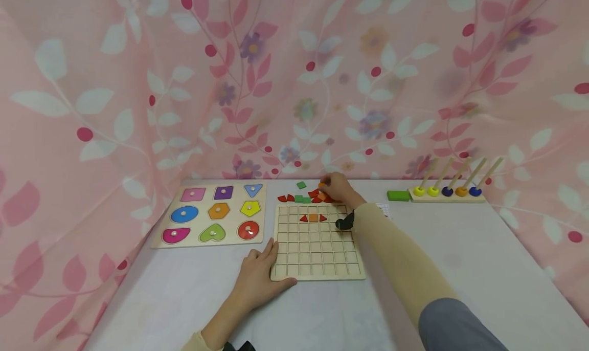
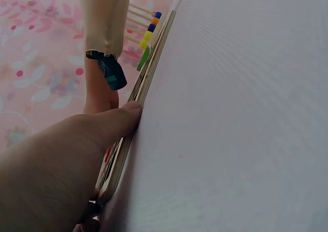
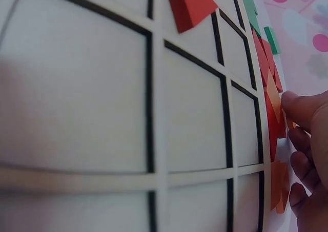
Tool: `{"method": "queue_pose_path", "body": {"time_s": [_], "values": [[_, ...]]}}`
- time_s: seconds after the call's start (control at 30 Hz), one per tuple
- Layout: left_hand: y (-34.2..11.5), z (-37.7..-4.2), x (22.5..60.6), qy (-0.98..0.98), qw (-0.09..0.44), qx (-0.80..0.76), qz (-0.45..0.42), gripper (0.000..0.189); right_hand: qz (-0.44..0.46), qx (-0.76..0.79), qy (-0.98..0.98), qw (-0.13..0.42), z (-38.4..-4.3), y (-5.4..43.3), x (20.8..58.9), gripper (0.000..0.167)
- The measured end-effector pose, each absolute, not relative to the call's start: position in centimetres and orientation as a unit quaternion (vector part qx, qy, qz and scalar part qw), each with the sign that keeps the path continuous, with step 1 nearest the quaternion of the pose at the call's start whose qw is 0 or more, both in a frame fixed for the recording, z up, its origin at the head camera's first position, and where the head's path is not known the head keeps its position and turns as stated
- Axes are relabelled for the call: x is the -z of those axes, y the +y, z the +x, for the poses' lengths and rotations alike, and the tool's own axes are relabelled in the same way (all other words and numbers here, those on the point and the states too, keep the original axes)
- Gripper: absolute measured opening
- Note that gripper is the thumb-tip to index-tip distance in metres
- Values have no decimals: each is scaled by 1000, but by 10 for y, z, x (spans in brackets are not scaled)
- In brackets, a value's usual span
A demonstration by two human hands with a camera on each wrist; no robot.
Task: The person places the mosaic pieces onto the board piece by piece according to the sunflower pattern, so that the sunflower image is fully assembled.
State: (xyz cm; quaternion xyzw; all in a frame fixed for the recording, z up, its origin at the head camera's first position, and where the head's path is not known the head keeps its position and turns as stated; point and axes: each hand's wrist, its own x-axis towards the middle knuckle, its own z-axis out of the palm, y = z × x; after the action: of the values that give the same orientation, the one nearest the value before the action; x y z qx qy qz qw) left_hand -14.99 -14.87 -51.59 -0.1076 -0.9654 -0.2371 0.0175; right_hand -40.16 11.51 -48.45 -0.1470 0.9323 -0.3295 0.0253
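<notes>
A wooden grid board (image 1: 317,258) lies on the table, with an orange square (image 1: 313,217) between two red triangles (image 1: 303,218) in its upper rows. My left hand (image 1: 261,273) rests at the board's near left corner, fingers along the left side and thumb at the front edge. Beyond the far edge my right hand (image 1: 339,188) is over a row of loose pieces. Its thumb and fingers pinch a small orange piece (image 3: 290,124), partly hidden by the fingers. Red pieces (image 3: 260,53) and orange pieces (image 3: 277,183) lie near that hand.
On the left is a shape puzzle board (image 1: 234,238) with several coloured knobbed pieces. Green pieces (image 1: 301,185) lie behind the grid. A bead rack (image 1: 448,199) with upright pegs and a green block (image 1: 398,196) stand back right. A floral curtain (image 1: 294,85) hangs behind the table.
</notes>
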Motion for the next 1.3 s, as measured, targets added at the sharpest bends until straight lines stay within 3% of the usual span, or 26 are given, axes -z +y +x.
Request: {"method": "queue_pose_path", "body": {"time_s": [0.3, 0.7, 0.93, 1.3], "values": [[-151, -149, 517, -964, 19, 241, -114, 110, -173, 364, 915, -4, -379, 119, 480, 36], [-149, -149, 515, -964, 17, 241, -107, 110, -176, 448, 876, -40, -310, 123, 460, 32], [-149, -150, 514, -964, 15, 242, -110, 110, -150, 478, 865, -16, -280, 118, 463, 29], [-149, -151, 515, -965, 11, 236, -111, 110, -138, 477, 868, 5, -271, 108, 492, 26]]}}
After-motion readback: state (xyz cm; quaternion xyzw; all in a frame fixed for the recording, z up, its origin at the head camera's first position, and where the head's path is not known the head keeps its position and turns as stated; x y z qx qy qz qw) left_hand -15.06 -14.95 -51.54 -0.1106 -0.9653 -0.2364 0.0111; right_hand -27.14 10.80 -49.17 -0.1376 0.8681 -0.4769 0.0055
